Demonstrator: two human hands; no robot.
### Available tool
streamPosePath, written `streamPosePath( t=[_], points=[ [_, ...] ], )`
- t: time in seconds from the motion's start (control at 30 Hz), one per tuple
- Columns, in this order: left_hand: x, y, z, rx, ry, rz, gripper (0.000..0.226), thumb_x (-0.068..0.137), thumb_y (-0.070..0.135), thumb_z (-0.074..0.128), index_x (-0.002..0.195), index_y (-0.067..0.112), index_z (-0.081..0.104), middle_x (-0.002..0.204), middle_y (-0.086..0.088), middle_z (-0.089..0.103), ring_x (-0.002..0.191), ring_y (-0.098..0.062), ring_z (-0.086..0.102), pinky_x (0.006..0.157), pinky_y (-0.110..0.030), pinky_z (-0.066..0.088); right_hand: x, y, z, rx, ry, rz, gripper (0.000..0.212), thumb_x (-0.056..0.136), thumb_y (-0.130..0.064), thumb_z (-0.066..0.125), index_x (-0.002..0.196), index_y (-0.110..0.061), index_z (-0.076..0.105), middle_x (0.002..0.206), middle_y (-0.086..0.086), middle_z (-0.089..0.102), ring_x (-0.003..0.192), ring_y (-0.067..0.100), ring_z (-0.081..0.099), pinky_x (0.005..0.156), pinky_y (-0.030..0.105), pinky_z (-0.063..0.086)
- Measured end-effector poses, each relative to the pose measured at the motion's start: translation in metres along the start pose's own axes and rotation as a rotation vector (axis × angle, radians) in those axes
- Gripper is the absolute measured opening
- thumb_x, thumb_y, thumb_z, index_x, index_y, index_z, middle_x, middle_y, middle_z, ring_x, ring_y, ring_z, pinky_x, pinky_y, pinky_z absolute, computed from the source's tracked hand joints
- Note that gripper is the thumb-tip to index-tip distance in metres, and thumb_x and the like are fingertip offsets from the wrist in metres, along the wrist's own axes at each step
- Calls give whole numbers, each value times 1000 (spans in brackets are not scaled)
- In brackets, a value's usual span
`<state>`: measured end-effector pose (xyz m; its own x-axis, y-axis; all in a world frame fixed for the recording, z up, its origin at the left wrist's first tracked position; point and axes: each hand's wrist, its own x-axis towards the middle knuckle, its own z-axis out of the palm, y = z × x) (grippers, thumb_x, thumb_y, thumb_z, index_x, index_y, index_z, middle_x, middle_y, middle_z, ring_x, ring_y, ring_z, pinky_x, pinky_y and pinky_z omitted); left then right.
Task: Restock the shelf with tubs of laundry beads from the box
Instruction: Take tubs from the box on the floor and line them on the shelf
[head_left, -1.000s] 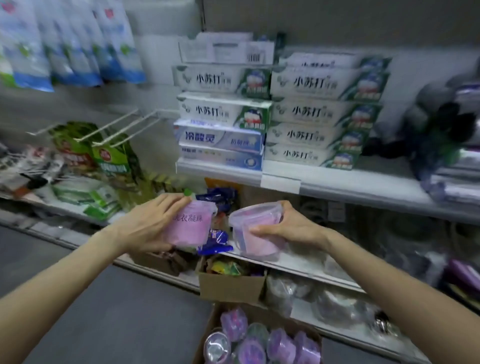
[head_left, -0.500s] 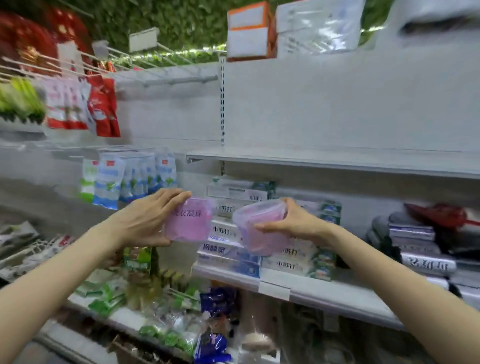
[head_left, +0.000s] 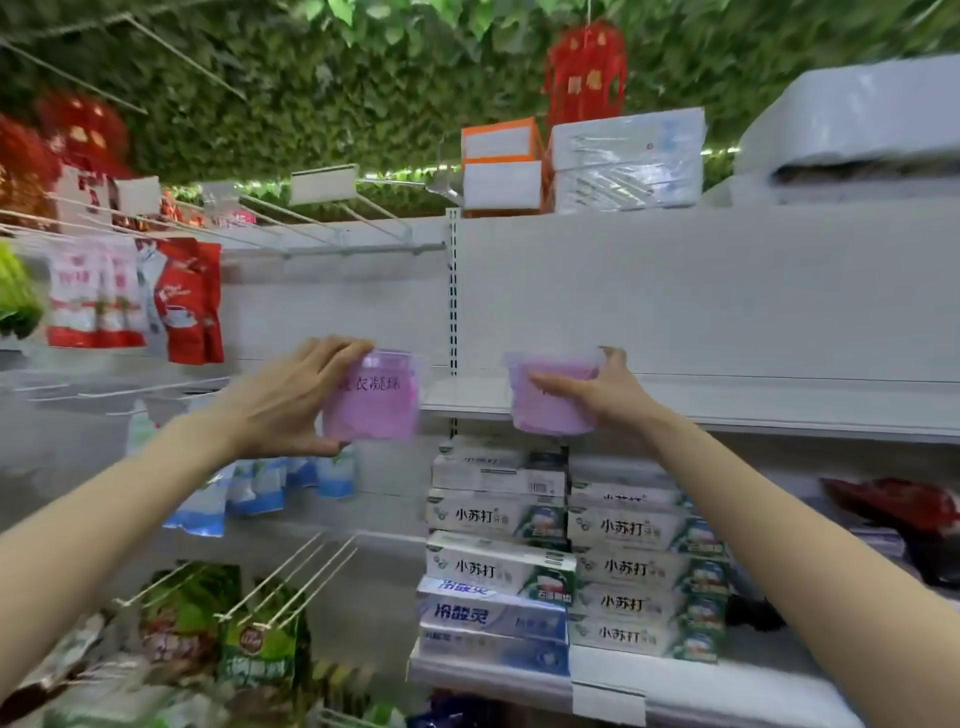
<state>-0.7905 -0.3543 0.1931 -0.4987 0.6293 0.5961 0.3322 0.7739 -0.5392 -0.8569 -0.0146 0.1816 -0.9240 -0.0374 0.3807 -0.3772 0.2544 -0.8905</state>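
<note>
My left hand (head_left: 283, 400) grips a clear tub of pink laundry beads (head_left: 375, 397) with a handwritten label, held upright just left of the white shelf (head_left: 753, 410). My right hand (head_left: 602, 397) grips a second pink tub (head_left: 545, 400) at the shelf's front edge, its base level with the lip; whether it touches the board I cannot tell. The box of tubs is out of view.
The shelf board behind the tubs is bare white metal. Stacked toothpaste boxes (head_left: 571, 551) fill the shelf below. Wire hooks (head_left: 332, 218) with red packets (head_left: 187, 301) hang at the left. White cartons (head_left: 623, 161) sit on top.
Both hands have risen with their tubs from the low shelves up to the empty shelf above the toothpaste. My view has tilted up, so the box has dropped out of sight.
</note>
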Motion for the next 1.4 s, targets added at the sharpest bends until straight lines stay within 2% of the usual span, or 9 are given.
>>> streamPosePath(
  t=[0.13, 0.3, 0.43, 0.67, 0.8, 0.87, 1.0, 1.13, 1.4],
  points=[
    [0, -53, 26, -65, 29, 19, 105, 54, 43, 85, 134, 7, 28, 122, -19, 49, 101, -35, 56, 65, -41, 55, 32, -7, 44, -3, 206, 4, 102, 73, -42, 77, 144, -8, 12, 134, 9, 41, 115, 23, 47, 99, 31, 40],
    [19, -79, 59, -180, 95, 3, 101, 57, 39, 85, 133, 13, 23, 123, -22, 48, 101, -37, 54, 65, -46, 55, 65, -13, 77, -18, 294, 11, 98, 71, -40, 80, 139, -8, 18, 124, 6, 42, 106, 19, 48, 90, 26, 40],
    [26, -88, 86, -225, 97, 7, 102, 57, 41, 83, 134, 17, 21, 126, -19, 45, 103, -35, 53, 63, -46, 57, 88, -7, 94, -60, 410, -61, 96, 70, -41, 79, 140, -18, 17, 132, 12, 37, 115, 26, 46, 101, 34, 39],
    [27, -106, 103, -188, 72, 25, 106, 52, 42, 86, 134, 11, 26, 124, -17, 49, 101, -33, 57, 68, -40, 56, 119, 23, 115, -319, 296, -54, 74, 79, -36, 74, 131, -10, 28, 133, 19, 29, 95, 23, 43, 94, 30, 41],
    [36, -120, 106, -167, 85, -4, 107, 49, 40, 88, 132, 10, 28, 121, -20, 51, 97, -35, 58, 63, -40, 55, 154, 28, 123, -538, 306, 4, 76, 79, -47, 70, 132, -10, 30, 149, 20, 1, 124, 40, 37, 107, 45, 34],
    [39, -123, 108, -185, 103, -33, 108, 49, 39, 89, 133, 11, 27, 122, -21, 51, 97, -36, 58, 60, -41, 55, 169, 30, 126, -662, 282, -29, 77, 80, -47, 68, 134, -6, 31, 151, 18, 7, 133, 39, 26, 106, 45, 32],
    [44, -125, 119, -147, 83, -18, 109, 46, 41, 88, 132, 7, 30, 120, -19, 50, 93, -35, 60, 55, -38, 54, 192, 35, 130, -730, 244, -139, 71, 81, -42, 69, 125, 5, 38, 129, 21, 39, 121, 35, 36, 97, 38, 33],
    [48, -128, 130, -164, 80, 30, 106, 52, 44, 84, 135, 9, 28, 124, -5, 34, 99, -28, 54, 60, -38, 57, 207, 40, 135, -760, 230, -143, 65, 83, -39, 68, 122, 4, 37, 125, 21, 39, 119, 35, 36, 90, 36, 36],
    [51, -125, 138, -130, 82, 34, 110, 49, 47, 85, 134, 4, 32, 123, -7, 36, 96, -28, 58, 62, -32, 56, 240, 52, 139, -895, 213, -56, 74, 83, -52, 62, 130, -4, 31, 131, 16, 37, 124, 34, 34, 94, 47, 40]
  ],
)
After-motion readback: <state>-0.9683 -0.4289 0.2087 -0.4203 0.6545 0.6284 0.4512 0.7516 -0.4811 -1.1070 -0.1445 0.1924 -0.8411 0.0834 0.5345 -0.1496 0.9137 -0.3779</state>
